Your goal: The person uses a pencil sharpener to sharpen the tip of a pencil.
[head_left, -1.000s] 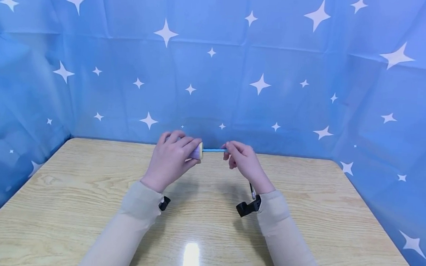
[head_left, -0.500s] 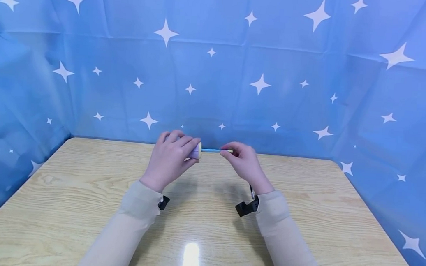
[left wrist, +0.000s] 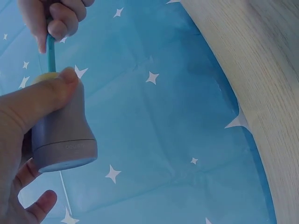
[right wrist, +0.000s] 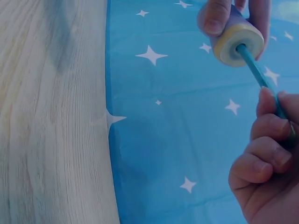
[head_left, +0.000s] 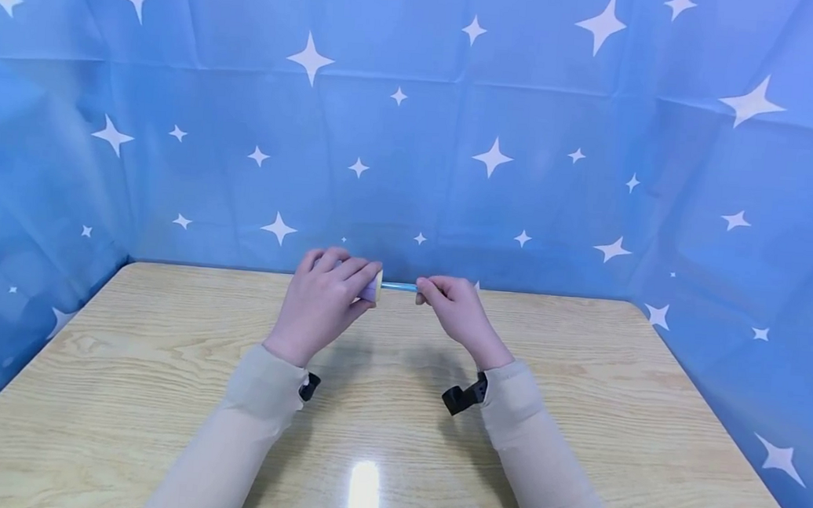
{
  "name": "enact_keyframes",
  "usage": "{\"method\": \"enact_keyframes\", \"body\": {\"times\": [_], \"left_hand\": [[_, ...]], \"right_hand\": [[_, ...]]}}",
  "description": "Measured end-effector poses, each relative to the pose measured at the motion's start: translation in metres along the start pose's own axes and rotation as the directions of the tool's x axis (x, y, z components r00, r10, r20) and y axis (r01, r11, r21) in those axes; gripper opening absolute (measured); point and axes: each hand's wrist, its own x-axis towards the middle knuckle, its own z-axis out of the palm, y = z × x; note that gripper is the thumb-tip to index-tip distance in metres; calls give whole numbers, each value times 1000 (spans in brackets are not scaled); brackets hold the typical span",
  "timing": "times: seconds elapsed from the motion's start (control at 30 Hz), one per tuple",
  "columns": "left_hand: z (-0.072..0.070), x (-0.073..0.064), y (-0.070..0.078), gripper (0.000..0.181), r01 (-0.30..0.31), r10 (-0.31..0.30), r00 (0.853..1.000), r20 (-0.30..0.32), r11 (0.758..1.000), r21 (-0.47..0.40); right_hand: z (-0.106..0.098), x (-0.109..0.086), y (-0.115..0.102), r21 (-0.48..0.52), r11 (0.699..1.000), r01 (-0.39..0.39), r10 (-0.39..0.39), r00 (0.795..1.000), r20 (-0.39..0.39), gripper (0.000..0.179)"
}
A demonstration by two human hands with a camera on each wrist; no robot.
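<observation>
My left hand [head_left: 320, 299] grips a small purple pencil sharpener [left wrist: 65, 123] that is waisted and has a yellow rim around its hole. In the left wrist view the thumb lies across its upper part. One end of a blue pencil [right wrist: 253, 67] sits in the hole, seen clearly in the right wrist view. My right hand [head_left: 461, 311] pinches the pencil between thumb and fingers a short way from the sharpener, and hides its outer end. Both things are held up near the table's far edge, pencil roughly level in the head view.
A light wood-grain table [head_left: 397, 395] spreads beneath both forearms. Behind and along the sides hangs a blue curtain [head_left: 398, 167] with white stars. Black wrist cameras [head_left: 463, 398] are strapped at both cuffs.
My right fingers have turned around the pencil: half a second ago its yellow-green end showed past them, and now it is covered. The left hand keeps its hold on the sharpener.
</observation>
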Motion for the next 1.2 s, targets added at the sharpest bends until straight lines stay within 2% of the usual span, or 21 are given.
{"method": "enact_keyframes", "body": {"times": [0.13, 0.23, 0.33, 0.5, 0.6, 0.77, 0.87, 1.03, 1.2], "left_hand": [[0, 0, 1, 51, 12, -11, 1000, 12, 1000, -20], [-1, 1, 2, 51, 18, -17, 999, 34, 999, -31], [-1, 1, 3, 51, 24, -22, 998, 54, 999, -30], [-2, -1, 0, 52, 51, -50, 996, 76, 999, -11], [-3, -2, -2, 53, 64, -64, 995, 79, 998, 2], [-2, -2, -3, 52, 62, -62, 995, 76, 998, -6], [-2, -2, -3, 52, 55, -54, 996, 66, 998, -12], [-2, -1, -3, 51, 35, -34, 998, 50, 999, -17], [-2, -1, -2, 51, 19, -18, 999, 41, 999, -29]], "right_hand": [[1, 0, 0, 67, 996, -59, 57, 998, 25, 43], [0, 0, 0, 78, 995, -62, 58, 997, 54, 46], [-1, 0, 0, 21, 1000, -6, 5, 999, 44, 40], [-3, 0, 0, -62, 994, 95, -96, 995, -16, 16], [-3, -2, 0, -85, 985, 150, -153, 988, -30, 16], [-1, -3, -1, -184, 944, 272, -287, 956, -57, 12], [-1, -4, 1, -230, 919, 320, -343, 937, -68, 9], [-2, -3, 3, -229, 907, 353, -373, 927, -49, 9], [-3, -2, 3, -198, 925, 325, -334, 942, -14, 11]]}}
